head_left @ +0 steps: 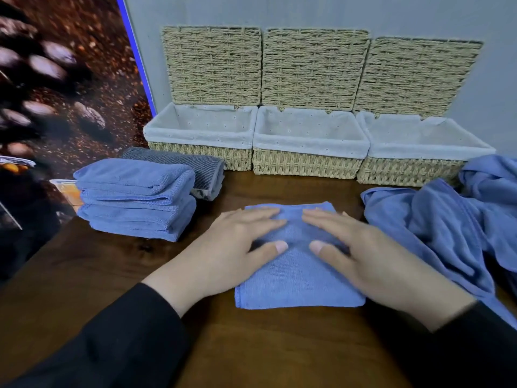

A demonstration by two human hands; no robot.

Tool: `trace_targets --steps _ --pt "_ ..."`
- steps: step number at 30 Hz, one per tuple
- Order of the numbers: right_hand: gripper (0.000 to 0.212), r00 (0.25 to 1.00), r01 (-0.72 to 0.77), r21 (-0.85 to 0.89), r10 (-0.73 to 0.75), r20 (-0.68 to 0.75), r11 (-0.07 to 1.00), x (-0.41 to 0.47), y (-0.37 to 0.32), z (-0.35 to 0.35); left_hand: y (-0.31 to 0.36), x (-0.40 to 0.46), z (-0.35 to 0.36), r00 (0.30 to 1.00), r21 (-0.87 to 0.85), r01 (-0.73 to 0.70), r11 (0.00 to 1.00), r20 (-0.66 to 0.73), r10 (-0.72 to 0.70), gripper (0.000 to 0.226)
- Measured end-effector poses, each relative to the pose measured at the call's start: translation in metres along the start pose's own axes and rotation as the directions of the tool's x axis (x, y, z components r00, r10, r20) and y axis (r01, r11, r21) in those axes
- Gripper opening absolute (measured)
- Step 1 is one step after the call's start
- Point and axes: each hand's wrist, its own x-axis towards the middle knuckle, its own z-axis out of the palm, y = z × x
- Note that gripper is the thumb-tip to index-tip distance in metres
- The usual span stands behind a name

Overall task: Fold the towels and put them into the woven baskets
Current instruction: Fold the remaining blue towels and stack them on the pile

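hands: left hand (232, 247) and right hand (361, 256) lie flat, fingers straight, pressing the folded towel (296, 278)
towel: near the table (84, 275) front edge
baskets (307, 152): back edge, lids up

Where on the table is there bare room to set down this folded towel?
Bare wood shows between the folded stack and the towel under both hands, and before the middle basket. The right is crowded with unfolded towels.
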Motion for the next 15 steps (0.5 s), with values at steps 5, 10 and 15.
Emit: trace_targets --steps 5,10,15 --pt "0.082 0.973 -0.104 -0.096 0.121 0.197 0.990 0.001 0.011 0.010 -0.004 0.002 0.001 0.977 0.122 0.046 0.991 0.203 -0.071 0.065" --pt "0.064 0.999 -0.027 0.032 0.026 0.026 0.999 -0.011 0.012 0.011 -0.006 0.003 0.001 0.976 0.107 0.030 0.994 0.211 -0.053 0.062" --pt "0.061 0.990 0.070 0.022 -0.072 0.125 0.997 -0.032 0.011 -0.001 -0.011 0.000 0.000 1.000 0.027 0.002 1.000 -0.001 -0.002 0.055"
